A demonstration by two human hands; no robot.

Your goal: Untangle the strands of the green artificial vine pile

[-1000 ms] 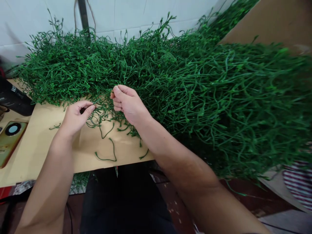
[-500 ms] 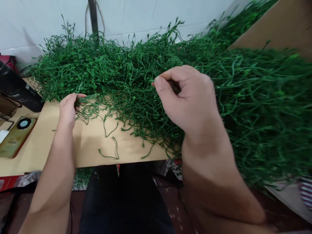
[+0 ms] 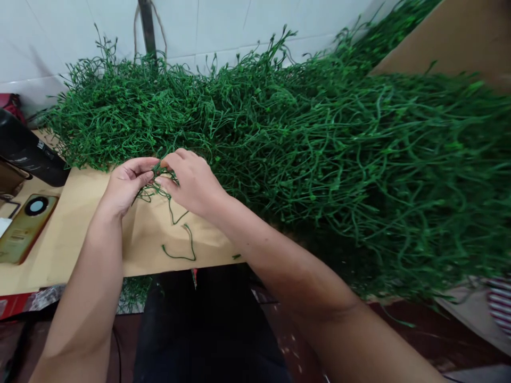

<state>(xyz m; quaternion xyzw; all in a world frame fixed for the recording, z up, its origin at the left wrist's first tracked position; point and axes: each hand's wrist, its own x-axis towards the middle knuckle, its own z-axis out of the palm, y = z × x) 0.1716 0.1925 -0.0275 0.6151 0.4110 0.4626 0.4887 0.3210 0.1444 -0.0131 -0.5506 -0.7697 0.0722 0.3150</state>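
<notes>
Thin green plastic-looking stems (image 3: 279, 122) with small budded tips form a long tangled heap across the table. At the heap's near left edge, my left hand (image 3: 130, 183) pinches a few green stems (image 3: 157, 171) between thumb and fingers. Close beside it, my right hand (image 3: 194, 178) has its thumb and fingertips closing on the same stems from the right. Its inner fingers are partly hidden. Below the hands, a loose bent stem (image 3: 191, 244) lies on the tan tabletop (image 3: 147, 247).
To the left lie a phone (image 3: 26, 226) in a yellowish case and a tilted black bottle (image 3: 30, 146). A brown cardboard panel (image 3: 447, 42) leans at the upper right. Behind the heap stands a white tiled wall (image 3: 223, 26) with a dark post (image 3: 147, 32).
My right hand has come from over the middle of the heap, down and left to my left hand. My left hand has turned slightly and shifted right, still holding stems.
</notes>
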